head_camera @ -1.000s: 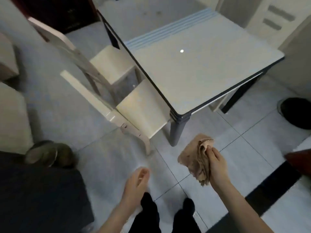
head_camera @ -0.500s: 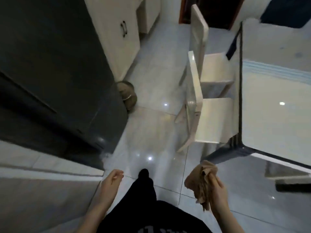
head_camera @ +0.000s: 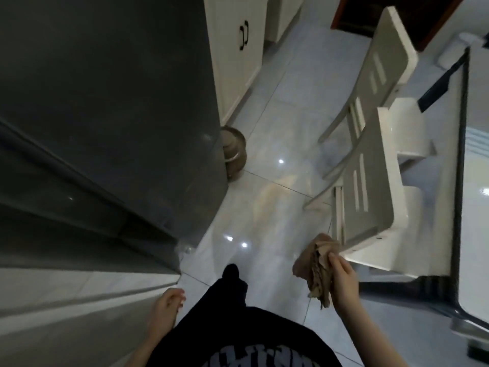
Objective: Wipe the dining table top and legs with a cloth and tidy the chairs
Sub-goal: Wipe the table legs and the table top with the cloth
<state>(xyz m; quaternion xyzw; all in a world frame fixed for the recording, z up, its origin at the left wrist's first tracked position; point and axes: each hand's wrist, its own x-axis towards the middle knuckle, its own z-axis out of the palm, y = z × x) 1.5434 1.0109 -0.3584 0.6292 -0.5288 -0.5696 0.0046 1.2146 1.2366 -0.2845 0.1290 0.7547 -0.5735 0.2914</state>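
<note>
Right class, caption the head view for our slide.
Right hand grips a brown cloth beside white chairs at the table.

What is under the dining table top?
Seats of the near chair and far chair pass under the dining table edge; a dark corner leg shows. The top hides everything further in.

A tall dark grey appliance (a refrigerator, by its look) fills the left side, with a cream cabinet bearing two black handles just beyond it. Where the two meet, a round metal pot sits on the glossy pale floor tiles, partly hidden by the appliance's corner.
</note>
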